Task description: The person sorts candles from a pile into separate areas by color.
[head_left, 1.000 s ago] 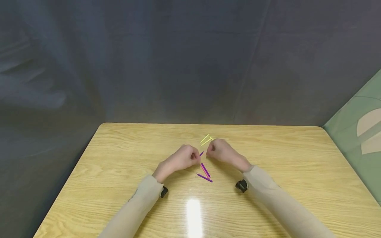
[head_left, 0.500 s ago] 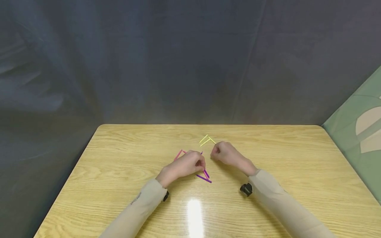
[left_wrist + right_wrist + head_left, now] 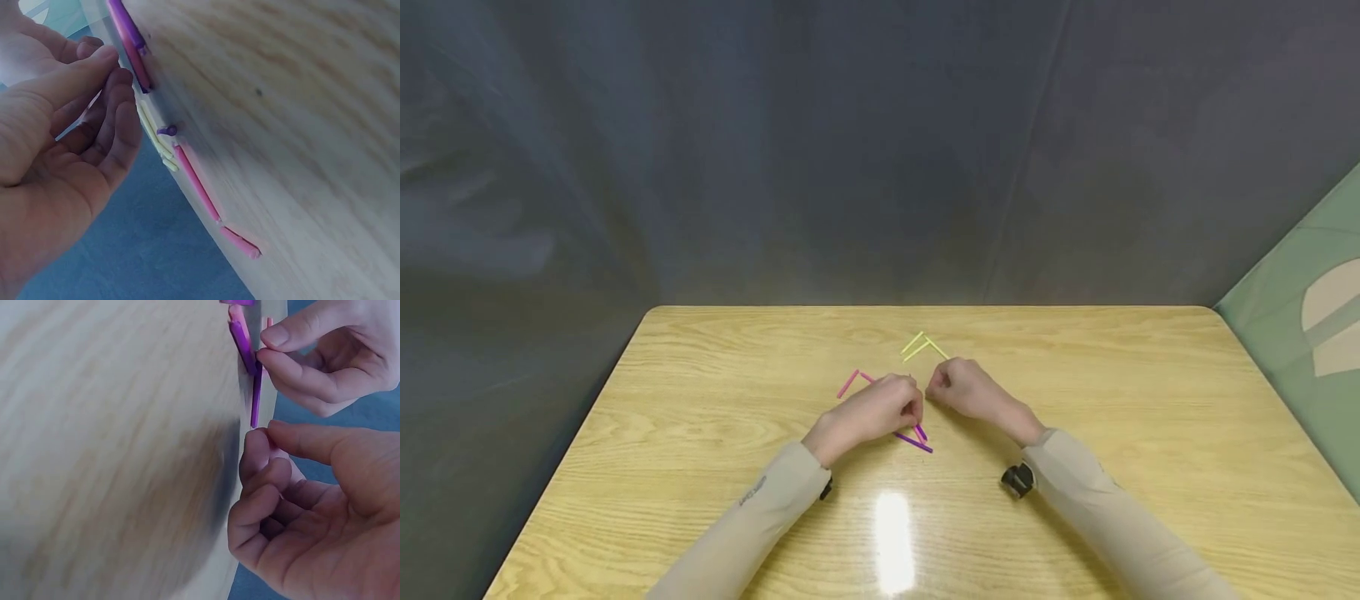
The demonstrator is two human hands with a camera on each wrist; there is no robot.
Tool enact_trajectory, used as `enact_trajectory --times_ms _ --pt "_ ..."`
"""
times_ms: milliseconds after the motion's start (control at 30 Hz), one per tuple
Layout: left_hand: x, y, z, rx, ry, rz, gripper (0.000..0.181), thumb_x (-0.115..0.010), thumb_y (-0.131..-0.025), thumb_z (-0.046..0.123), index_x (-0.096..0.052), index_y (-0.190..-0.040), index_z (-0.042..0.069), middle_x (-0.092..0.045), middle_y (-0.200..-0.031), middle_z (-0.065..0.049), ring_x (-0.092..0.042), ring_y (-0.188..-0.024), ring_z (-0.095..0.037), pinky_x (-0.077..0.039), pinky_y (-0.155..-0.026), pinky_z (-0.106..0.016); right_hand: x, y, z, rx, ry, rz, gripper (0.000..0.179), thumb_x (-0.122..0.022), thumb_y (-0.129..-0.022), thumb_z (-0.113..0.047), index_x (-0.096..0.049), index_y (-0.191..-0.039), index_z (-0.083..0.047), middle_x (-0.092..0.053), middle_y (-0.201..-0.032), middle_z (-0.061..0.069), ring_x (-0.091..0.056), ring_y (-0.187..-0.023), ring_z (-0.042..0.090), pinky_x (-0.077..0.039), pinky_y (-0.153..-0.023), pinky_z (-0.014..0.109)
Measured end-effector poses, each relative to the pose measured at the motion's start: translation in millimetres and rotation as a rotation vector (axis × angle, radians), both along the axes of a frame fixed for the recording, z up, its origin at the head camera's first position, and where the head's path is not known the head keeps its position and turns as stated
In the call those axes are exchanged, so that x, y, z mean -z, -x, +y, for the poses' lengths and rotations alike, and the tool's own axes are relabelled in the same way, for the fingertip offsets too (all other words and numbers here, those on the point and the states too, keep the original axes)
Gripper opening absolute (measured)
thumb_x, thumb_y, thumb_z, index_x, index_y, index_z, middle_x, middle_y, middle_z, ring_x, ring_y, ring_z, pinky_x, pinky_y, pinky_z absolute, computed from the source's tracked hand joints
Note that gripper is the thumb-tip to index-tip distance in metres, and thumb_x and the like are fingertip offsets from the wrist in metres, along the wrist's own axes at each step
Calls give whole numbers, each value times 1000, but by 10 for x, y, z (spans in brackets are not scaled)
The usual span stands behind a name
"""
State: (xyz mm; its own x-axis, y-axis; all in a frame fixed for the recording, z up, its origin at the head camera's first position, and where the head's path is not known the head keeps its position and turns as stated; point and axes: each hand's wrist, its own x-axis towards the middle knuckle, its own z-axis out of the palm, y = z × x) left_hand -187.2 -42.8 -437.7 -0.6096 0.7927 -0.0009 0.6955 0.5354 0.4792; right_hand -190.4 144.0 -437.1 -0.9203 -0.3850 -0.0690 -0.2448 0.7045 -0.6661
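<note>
My left hand (image 3: 882, 408) hovers low over several thin pink and purple sticks. In the right wrist view a gap shows between its thumb and index tips, with nothing seen there. A purple stick (image 3: 255, 394) lies between the hands, one end by each index tip; contact is unclear. My right hand (image 3: 973, 392) is curled, thumb against index finger; whether it pinches anything is hidden. A purple and pink pair (image 3: 127, 28) lies beside the left fingertips. Another purple stick (image 3: 917, 444) touches that pair's near end.
Two pink sticks, one farther left (image 3: 847, 384) and one (image 3: 197, 182) partly under the left hand, meet at an angle. Several yellow sticks (image 3: 917, 347) lie behind the hands on the wooden table (image 3: 737, 358). A dark curtain (image 3: 850, 167) hangs behind.
My left hand has moved right and toward me, uncovering the pink sticks at left and covering part of the purple and pink pair. My right hand shifted slightly right, then stayed nearly still.
</note>
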Motion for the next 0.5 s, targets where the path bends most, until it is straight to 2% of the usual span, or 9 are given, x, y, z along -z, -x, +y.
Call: enact_trajectory --times_ms 133,200,267,367,500 --pt "3 1 13 13 9 31 17 -70 -85 2 -67 -72 13 -53 -71 10 -48 -70 -5 -42 -87 -18 6 -17 12 7 -8 -1 6 -66 -85 -4 -69 -81 -1 -64 -73 1 -53 -64 12 -47 -61 26" --pt "2 1 19 14 10 42 18 -70 -84 1 -67 -71 13 -53 -70 9 -48 -69 -5 -40 -90 -19 6 -24 28 8 -14 -1 7 -66 -85 -4 -69 -81 -1 -64 -73 1 -53 -64 12 -47 -61 27" --pt "1 2 24 14 13 51 18 -70 -84 1 -67 -70 13 -53 -70 9 -47 -69 -5 -42 -87 -18 10 -30 43 13 -19 -10 7 -66 -86 -5 -69 -81 -1 -63 -73 1 -53 -63 12 -46 -61 27" --pt "2 -1 32 16 27 58 17 -71 -84 3 -68 -71 13 -52 -71 9 -48 -70 -5 -42 -73 -18 25 -34 59 13 -24 -18 8 -65 -86 -6 -69 -82 -1 -64 -74 2 -53 -65 13 -47 -62 28" --pt "-4 -12 37 15 42 66 12 -72 -84 5 -71 -75 13 -53 -74 9 -50 -72 -5 -43 -74 -17 45 -37 66 15 -22 -21 7 -66 -86 -6 -69 -83 -1 -65 -76 2 -56 -68 14 -49 -65 29"
